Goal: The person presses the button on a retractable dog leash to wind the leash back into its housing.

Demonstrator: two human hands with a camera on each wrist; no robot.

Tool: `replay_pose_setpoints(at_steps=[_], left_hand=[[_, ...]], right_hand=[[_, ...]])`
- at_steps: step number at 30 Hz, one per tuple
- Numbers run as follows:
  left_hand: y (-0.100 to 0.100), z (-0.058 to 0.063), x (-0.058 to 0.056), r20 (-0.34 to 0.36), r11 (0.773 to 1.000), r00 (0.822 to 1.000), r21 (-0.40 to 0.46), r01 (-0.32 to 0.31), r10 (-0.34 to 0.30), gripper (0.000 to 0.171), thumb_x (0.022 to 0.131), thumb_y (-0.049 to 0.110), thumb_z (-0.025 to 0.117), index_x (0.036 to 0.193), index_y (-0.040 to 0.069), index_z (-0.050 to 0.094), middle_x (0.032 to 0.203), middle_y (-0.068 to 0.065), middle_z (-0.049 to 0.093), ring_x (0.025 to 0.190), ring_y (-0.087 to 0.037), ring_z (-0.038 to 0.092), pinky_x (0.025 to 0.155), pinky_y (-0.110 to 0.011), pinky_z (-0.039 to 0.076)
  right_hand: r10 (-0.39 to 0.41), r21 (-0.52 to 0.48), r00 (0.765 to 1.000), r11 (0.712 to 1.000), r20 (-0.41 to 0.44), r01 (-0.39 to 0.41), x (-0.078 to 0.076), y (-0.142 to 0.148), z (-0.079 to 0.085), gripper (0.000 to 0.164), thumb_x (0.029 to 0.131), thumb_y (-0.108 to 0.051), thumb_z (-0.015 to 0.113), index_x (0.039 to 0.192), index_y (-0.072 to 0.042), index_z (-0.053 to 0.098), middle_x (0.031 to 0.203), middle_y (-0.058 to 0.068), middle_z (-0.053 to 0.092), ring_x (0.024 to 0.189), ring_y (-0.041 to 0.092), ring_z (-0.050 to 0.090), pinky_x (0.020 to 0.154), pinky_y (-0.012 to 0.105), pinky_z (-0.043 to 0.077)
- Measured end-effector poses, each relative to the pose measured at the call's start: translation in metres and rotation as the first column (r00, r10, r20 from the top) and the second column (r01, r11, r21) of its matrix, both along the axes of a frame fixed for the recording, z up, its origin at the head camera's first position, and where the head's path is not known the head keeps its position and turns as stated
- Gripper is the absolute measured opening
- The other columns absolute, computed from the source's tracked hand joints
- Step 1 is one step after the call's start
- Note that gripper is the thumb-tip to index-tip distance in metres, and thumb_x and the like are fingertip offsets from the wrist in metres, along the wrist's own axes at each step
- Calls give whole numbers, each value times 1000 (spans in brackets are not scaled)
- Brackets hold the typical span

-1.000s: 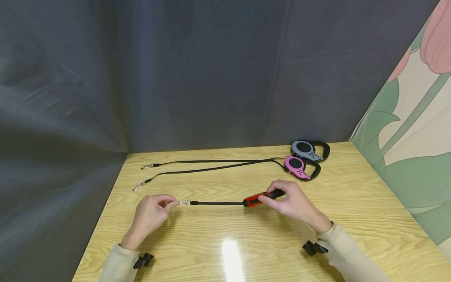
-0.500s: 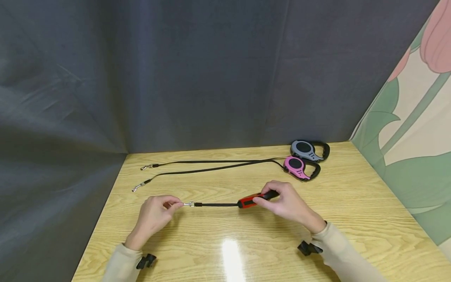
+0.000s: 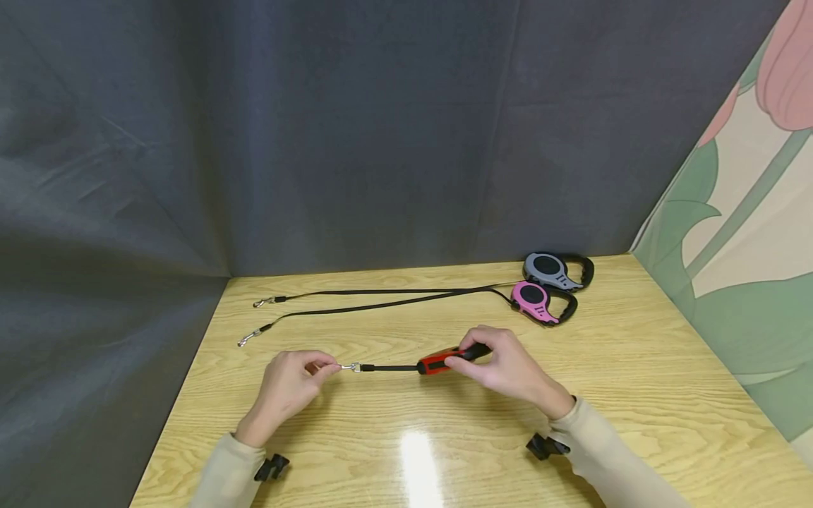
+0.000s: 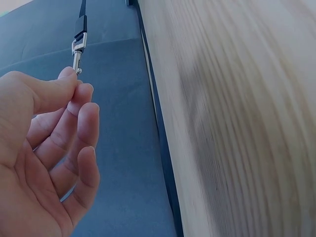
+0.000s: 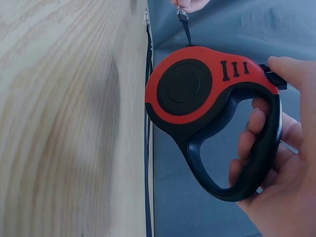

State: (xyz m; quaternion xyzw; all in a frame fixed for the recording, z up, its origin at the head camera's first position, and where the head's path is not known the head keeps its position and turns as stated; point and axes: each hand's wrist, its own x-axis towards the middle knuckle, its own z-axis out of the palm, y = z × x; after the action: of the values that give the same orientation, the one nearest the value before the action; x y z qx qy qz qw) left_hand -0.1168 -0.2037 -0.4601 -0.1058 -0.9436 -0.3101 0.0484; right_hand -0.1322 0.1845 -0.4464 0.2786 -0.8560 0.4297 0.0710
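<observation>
My right hand (image 3: 511, 370) grips the black loop handle of a red and black retractable dog leash (image 5: 185, 86). In the right wrist view the fingers wrap through the handle, and the thumb lies at the black button (image 5: 274, 76) on top. A short stretch of black strap (image 3: 395, 367) runs left from the casing to a silver snap hook (image 4: 77, 55). Between thumb and forefinger, my left hand (image 3: 288, 388) pinches the end of that hook, its other fingers loosely curled. The strap looks straight, held above the wooden table.
Behind my hands, a pink leash (image 3: 532, 296) and a grey leash (image 3: 547, 267) lie side by side at the back right of the table (image 3: 356, 451). Their black straps cross and stretch left to two silver hooks (image 3: 250, 337). A dark curtain (image 3: 381, 141) hangs behind.
Both hands have come closer together: the left has moved right with the hook, the right has moved left with the red leash. The strap between them is shorter. The other leashes stay put.
</observation>
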Motion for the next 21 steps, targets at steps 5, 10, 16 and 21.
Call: replay_pose_setpoints(at_steps=[5,10,16,21], left_hand=[[7,-1,0,9,1000,1000,11,10,-11,5,96,29,81,92,29,85,82,15,78,70,-1,65,64,-25,49],[12,-3,0,17,1000,1000,11,23,-23,6,95,27,82,90,30,84,82,16,78,68,2,63,67,-25,49],[16,-3,-1,10,999,999,6,34,-34,8,94,25,83,89,31,84,81,16,77,68,3,63,67,-25,49],[18,-5,-1,20,999,999,11,50,-50,7,93,25,83,89,31,83,80,16,77,67,4,62,68,-24,50]], right_hand=[[11,-3,1000,1000,11,-11,1,-5,-1,13,93,-29,85,89,-27,72,87,-16,71,75,7,63,73,35,56],[18,0,999,1000,39,-18,2,-11,0,13,93,-31,85,90,-27,72,87,-16,71,75,10,64,73,37,56],[24,14,998,1000,55,-25,2,-17,-2,13,93,-32,84,90,-26,73,88,-14,71,67,8,56,67,30,52],[28,17,998,999,64,-29,1,-23,-2,13,93,-33,84,91,-26,73,89,-13,72,65,0,51,65,25,49]])
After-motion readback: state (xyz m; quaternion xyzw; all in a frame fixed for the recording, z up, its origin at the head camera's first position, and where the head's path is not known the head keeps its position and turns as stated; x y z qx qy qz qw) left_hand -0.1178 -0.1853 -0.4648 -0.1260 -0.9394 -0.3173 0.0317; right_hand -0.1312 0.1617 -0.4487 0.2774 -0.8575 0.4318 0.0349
